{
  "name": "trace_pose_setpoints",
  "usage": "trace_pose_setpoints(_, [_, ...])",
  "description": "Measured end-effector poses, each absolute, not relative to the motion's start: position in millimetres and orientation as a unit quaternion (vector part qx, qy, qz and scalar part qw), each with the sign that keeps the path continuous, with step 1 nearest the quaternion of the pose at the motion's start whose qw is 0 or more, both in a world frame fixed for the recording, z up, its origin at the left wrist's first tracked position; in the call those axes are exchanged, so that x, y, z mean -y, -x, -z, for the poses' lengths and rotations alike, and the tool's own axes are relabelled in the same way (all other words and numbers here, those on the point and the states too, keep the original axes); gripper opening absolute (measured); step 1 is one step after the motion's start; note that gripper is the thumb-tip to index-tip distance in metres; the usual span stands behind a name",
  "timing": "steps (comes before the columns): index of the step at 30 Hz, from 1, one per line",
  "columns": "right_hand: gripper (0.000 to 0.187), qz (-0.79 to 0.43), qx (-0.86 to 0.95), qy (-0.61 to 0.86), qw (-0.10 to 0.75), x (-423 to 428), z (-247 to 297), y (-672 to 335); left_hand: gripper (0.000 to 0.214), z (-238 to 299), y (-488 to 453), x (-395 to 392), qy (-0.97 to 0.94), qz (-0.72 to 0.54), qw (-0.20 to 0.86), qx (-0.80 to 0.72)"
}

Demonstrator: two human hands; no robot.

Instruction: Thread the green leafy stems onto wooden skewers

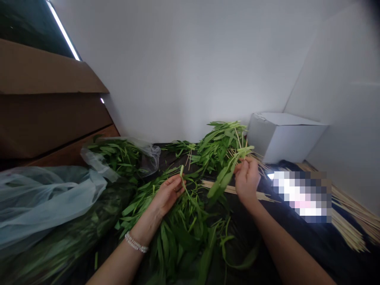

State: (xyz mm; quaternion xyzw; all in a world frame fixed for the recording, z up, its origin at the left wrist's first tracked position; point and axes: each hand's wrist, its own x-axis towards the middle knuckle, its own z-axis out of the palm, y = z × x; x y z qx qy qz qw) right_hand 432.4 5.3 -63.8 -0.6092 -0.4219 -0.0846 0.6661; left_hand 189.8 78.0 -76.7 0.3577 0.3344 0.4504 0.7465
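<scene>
My left hand [168, 194] pinches a thin green stem [182, 174] that stands up between its fingers, over a loose heap of leafy greens [181, 225] on a dark surface. My right hand [246, 178] is closed on a leafy stalk [228, 170] whose leaves hang down to the left. What looks like a thin wooden skewer [239, 140] rises from that hand; I cannot tell for sure. A pearl bracelet [135, 242] circles my left wrist.
More greens [219, 142] are piled at the back, some in a clear plastic bag [118, 156]. A pale blue bag [44, 198] lies left. A white box [282, 136] stands back right. Bundles of wooden skewers [353, 221] lie at right. Cardboard [44, 79] leans at left.
</scene>
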Motion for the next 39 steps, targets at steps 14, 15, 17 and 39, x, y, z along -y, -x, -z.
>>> trace_pose_setpoints(14, [0.028, 0.106, 0.768, 0.558, 0.296, -7.4, 94.5, -399.6, 0.024, 73.8, -193.2, -73.1, -0.356, -0.456, 0.737, -0.348])
trace_pose_setpoints(15, [0.028, 0.106, 0.77, 0.561, 0.286, -7.2, 95.2, -398.3, 0.023, 74.3, -193.3, -73.1, -0.358, -0.456, 0.737, -0.348])
trace_pose_setpoints(17, [0.028, 0.109, 0.771, 0.564, 0.276, -6.9, 96.5, -396.6, 0.021, 75.1, -193.7, -72.6, -0.364, -0.456, 0.734, -0.348])
trace_pose_setpoints(39, [0.028, 0.119, 0.768, 0.583, 0.239, -4.6, 97.4, -389.1, 0.028, 76.2, -195.9, -71.1, -0.377, -0.458, 0.718, -0.363])
